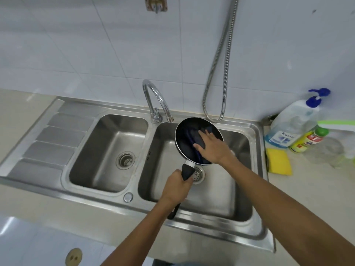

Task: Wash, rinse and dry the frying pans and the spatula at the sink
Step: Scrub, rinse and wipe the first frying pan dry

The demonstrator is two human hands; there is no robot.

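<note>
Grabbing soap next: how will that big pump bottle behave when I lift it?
The pump bottle probably lifts lighter than its size suggests: blue liquid fills only its lower part. That low weight should resist tipping. Its smooth clear plastic may slip in a wet grip.

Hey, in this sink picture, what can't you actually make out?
All head view.
1. Frying pan floor: mostly covered by the dark cloth and right hand.
2. Pan handle: middle hidden inside the left hand.
3. Right drain: partly behind the handle.
4. Yellow bottle label: blurred.
5. Spatula: not in view.
</note>
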